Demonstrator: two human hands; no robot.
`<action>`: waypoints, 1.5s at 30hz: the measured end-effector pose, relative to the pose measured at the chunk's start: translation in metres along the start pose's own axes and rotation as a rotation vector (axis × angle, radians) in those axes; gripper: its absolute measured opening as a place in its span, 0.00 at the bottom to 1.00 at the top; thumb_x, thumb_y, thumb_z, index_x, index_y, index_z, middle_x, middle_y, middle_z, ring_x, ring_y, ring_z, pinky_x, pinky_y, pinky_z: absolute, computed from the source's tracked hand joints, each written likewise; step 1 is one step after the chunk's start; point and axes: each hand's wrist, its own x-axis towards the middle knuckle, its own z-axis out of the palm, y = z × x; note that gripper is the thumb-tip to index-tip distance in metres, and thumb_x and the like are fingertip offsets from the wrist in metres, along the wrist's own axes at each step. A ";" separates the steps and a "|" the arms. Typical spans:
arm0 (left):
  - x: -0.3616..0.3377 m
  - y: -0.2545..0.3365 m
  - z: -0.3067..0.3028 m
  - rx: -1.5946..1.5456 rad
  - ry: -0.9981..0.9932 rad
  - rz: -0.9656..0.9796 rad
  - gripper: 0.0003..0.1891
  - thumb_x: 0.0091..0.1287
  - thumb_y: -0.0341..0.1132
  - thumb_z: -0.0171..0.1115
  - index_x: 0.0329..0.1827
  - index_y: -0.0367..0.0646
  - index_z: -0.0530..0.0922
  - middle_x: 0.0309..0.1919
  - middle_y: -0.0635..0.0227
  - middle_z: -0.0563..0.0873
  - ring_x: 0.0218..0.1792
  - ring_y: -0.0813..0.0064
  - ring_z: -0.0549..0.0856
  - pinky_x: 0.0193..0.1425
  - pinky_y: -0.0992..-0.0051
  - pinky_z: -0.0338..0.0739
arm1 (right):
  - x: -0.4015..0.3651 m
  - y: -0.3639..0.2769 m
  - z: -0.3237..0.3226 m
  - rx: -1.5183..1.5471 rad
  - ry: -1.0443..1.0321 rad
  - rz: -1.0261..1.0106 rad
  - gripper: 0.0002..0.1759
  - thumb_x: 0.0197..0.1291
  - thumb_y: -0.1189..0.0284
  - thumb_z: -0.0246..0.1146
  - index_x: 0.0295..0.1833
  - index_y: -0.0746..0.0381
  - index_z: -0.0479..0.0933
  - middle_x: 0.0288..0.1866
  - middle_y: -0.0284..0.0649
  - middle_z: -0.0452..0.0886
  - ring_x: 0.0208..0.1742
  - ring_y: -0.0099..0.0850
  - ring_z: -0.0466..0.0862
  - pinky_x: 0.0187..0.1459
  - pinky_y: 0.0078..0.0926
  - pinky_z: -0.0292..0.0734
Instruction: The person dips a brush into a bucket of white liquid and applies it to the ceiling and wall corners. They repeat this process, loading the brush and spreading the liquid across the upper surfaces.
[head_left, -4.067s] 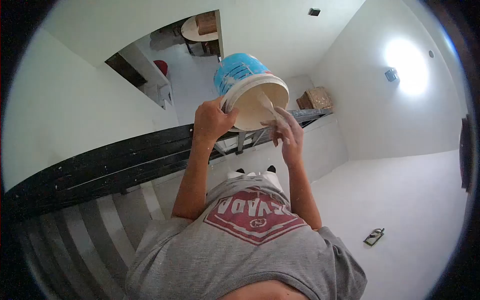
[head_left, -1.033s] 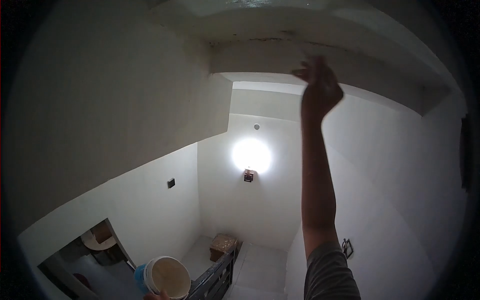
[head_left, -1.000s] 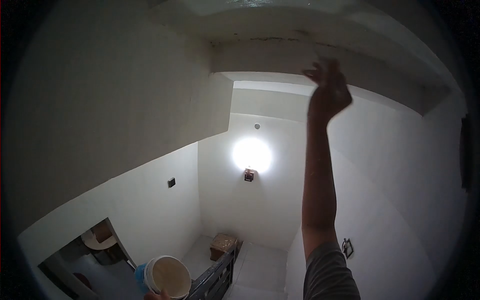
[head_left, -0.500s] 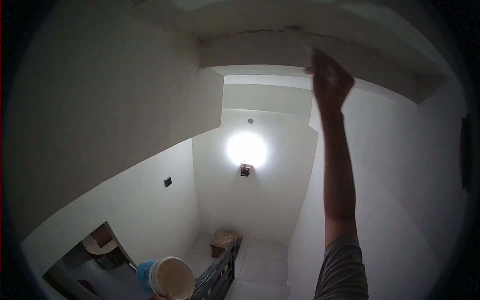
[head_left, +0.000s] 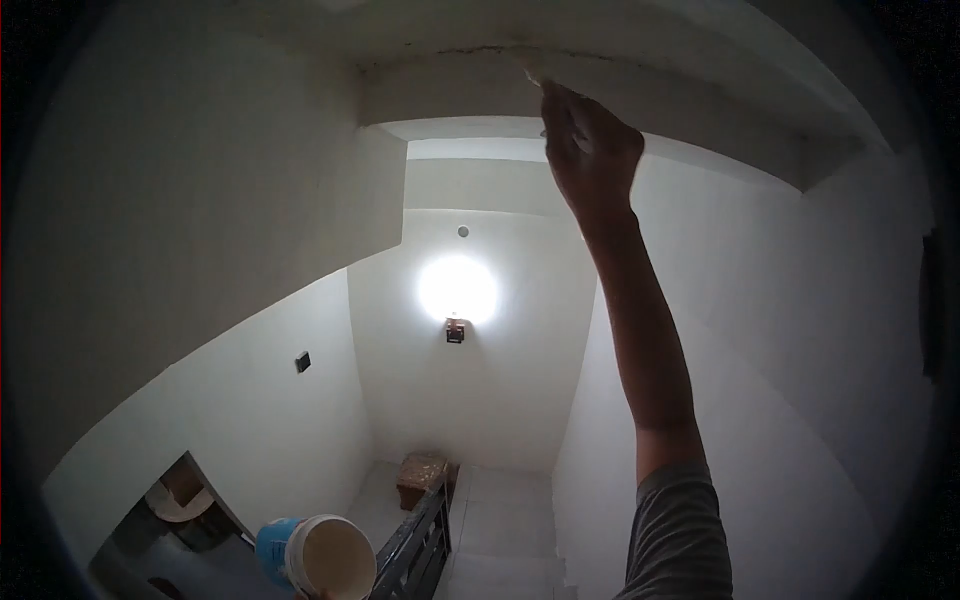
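Observation:
My right hand (head_left: 595, 150) is raised high with its fingers pinched on a small, thin, pale tool (head_left: 533, 77), whose kind is too blurred to make out. The tool's tip is at the face of the beam (head_left: 450, 98), just under a dark, rough crack (head_left: 490, 50) where beam and ceiling meet. At the bottom edge, a white and blue bucket (head_left: 273, 548) is tipped with its mouth toward me, pale inside. Only a sliver of my left hand (head_left: 326, 596) shows at the bucket's lower rim; the rest is outside the view.
A bright lamp (head_left: 457, 290) shines on the far wall. Below stand a dark metal railing (head_left: 425, 540) and a brown box (head_left: 421, 480) on the tiled floor. An opening (head_left: 190, 530) in the left wall shows a round pale-topped object (head_left: 180, 503).
My right hand has moved left along the beam, and its wrist has turned so the tool points up and left. The view has shifted slightly; the bucket stays at the bottom.

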 end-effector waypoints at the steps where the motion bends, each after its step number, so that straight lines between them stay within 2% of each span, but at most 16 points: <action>1: -0.001 0.000 -0.001 -0.042 0.042 0.022 0.18 0.67 0.44 0.64 0.40 0.32 0.83 0.31 0.51 0.88 0.33 0.50 0.85 0.40 0.54 0.78 | 0.005 0.010 0.001 -0.006 0.005 -0.007 0.03 0.62 0.73 0.70 0.40 0.60 0.85 0.28 0.41 0.86 0.24 0.35 0.86 0.25 0.30 0.80; 3: 0.003 -0.004 0.004 -0.014 0.043 0.025 0.18 0.67 0.43 0.64 0.41 0.32 0.83 0.30 0.50 0.88 0.33 0.50 0.85 0.40 0.54 0.78 | 0.010 0.032 -0.001 -0.143 0.101 -0.095 0.04 0.62 0.72 0.70 0.37 0.61 0.84 0.28 0.42 0.86 0.24 0.35 0.86 0.25 0.30 0.79; 7: 0.001 -0.008 0.004 0.020 0.078 0.118 0.17 0.67 0.42 0.64 0.39 0.31 0.83 0.30 0.50 0.87 0.31 0.49 0.84 0.38 0.54 0.77 | 0.001 0.053 -0.028 -0.204 0.190 0.043 0.05 0.65 0.73 0.68 0.41 0.62 0.87 0.29 0.42 0.87 0.26 0.30 0.88 0.28 0.25 0.81; 11: 0.002 -0.006 -0.002 0.028 -0.044 0.072 0.18 0.67 0.43 0.63 0.39 0.32 0.83 0.30 0.49 0.87 0.31 0.48 0.84 0.38 0.54 0.78 | -0.019 0.040 -0.039 -0.232 0.327 0.087 0.07 0.68 0.73 0.65 0.42 0.66 0.86 0.29 0.41 0.88 0.27 0.28 0.88 0.28 0.23 0.83; 13: -0.001 0.001 -0.002 0.041 0.065 0.064 0.19 0.67 0.45 0.64 0.37 0.32 0.83 0.30 0.50 0.87 0.30 0.48 0.85 0.35 0.54 0.78 | -0.016 0.023 -0.039 -0.196 0.489 0.196 0.10 0.70 0.72 0.63 0.42 0.68 0.85 0.29 0.40 0.88 0.25 0.27 0.88 0.26 0.22 0.84; 17: 0.000 0.003 -0.007 0.028 0.024 0.043 0.21 0.68 0.48 0.64 0.39 0.33 0.83 0.33 0.49 0.88 0.34 0.48 0.87 0.38 0.53 0.80 | -0.012 0.024 -0.028 -0.219 0.572 0.334 0.11 0.72 0.71 0.62 0.40 0.67 0.85 0.26 0.40 0.86 0.25 0.27 0.88 0.27 0.22 0.84; 19: -0.001 -0.002 0.001 0.055 0.068 0.069 0.22 0.68 0.49 0.64 0.41 0.32 0.84 0.34 0.48 0.88 0.36 0.46 0.86 0.42 0.52 0.81 | -0.015 0.028 -0.016 -0.300 0.374 0.320 0.10 0.71 0.72 0.62 0.40 0.66 0.85 0.26 0.41 0.87 0.26 0.29 0.88 0.29 0.25 0.85; 25: 0.002 -0.008 0.009 0.021 0.098 0.049 0.25 0.66 0.52 0.66 0.42 0.33 0.83 0.34 0.48 0.88 0.36 0.45 0.86 0.42 0.52 0.82 | -0.013 0.007 0.050 -0.154 0.188 0.144 0.06 0.65 0.70 0.66 0.41 0.62 0.83 0.32 0.44 0.86 0.31 0.41 0.87 0.32 0.35 0.83; 26: 0.002 -0.008 0.008 0.023 0.095 0.052 0.25 0.66 0.52 0.66 0.42 0.33 0.83 0.34 0.48 0.88 0.36 0.45 0.86 0.42 0.52 0.82 | -0.011 -0.001 0.054 -0.072 0.216 0.040 0.06 0.65 0.70 0.66 0.42 0.61 0.81 0.31 0.44 0.84 0.30 0.42 0.85 0.30 0.35 0.82; 27: 0.003 -0.008 0.006 0.011 0.058 0.061 0.24 0.67 0.52 0.66 0.43 0.34 0.83 0.33 0.47 0.88 0.35 0.46 0.86 0.41 0.52 0.81 | -0.013 -0.008 0.052 -0.091 0.079 0.031 0.07 0.64 0.72 0.67 0.45 0.60 0.82 0.31 0.43 0.83 0.29 0.40 0.85 0.31 0.34 0.82; 29: 0.000 -0.006 -0.001 0.001 0.016 0.071 0.24 0.67 0.51 0.65 0.44 0.34 0.83 0.33 0.47 0.88 0.35 0.47 0.86 0.40 0.53 0.81 | -0.016 -0.021 0.041 0.068 -0.014 0.155 0.10 0.62 0.75 0.68 0.50 0.59 0.83 0.34 0.43 0.85 0.31 0.39 0.86 0.33 0.33 0.83; 31: -0.002 -0.002 -0.006 0.009 0.018 0.066 0.23 0.68 0.50 0.64 0.44 0.34 0.83 0.32 0.48 0.87 0.33 0.46 0.86 0.39 0.52 0.80 | -0.025 -0.008 0.025 0.053 0.075 0.045 0.13 0.63 0.76 0.68 0.54 0.59 0.83 0.36 0.43 0.87 0.32 0.36 0.88 0.35 0.29 0.84; 35: 0.002 -0.009 0.006 0.083 0.137 0.111 0.22 0.67 0.50 0.63 0.43 0.35 0.83 0.30 0.51 0.88 0.32 0.46 0.86 0.39 0.52 0.80 | -0.042 0.017 -0.028 0.100 0.262 0.235 0.11 0.68 0.76 0.65 0.52 0.68 0.84 0.37 0.42 0.90 0.31 0.29 0.90 0.35 0.24 0.88; 38: 0.002 -0.009 0.004 0.075 0.014 0.085 0.21 0.68 0.50 0.63 0.44 0.36 0.83 0.32 0.50 0.88 0.33 0.46 0.86 0.40 0.52 0.80 | -0.030 0.013 -0.052 -0.020 0.253 0.311 0.13 0.70 0.72 0.64 0.51 0.71 0.84 0.35 0.44 0.89 0.29 0.30 0.90 0.34 0.24 0.88; 40: 0.000 -0.004 0.005 0.031 0.056 0.068 0.22 0.69 0.50 0.62 0.44 0.35 0.83 0.34 0.49 0.87 0.37 0.47 0.86 0.43 0.52 0.80 | -0.018 -0.005 -0.051 0.324 0.140 0.730 0.20 0.74 0.65 0.60 0.52 0.76 0.81 0.37 0.50 0.89 0.29 0.33 0.89 0.34 0.28 0.88; 45: 0.001 0.004 -0.007 0.005 -0.028 -0.020 0.24 0.70 0.52 0.61 0.45 0.35 0.82 0.38 0.50 0.87 0.42 0.48 0.86 0.46 0.53 0.79 | -0.002 -0.009 -0.013 0.671 -0.019 0.796 0.28 0.76 0.56 0.57 0.52 0.77 0.81 0.35 0.54 0.87 0.28 0.36 0.89 0.31 0.28 0.87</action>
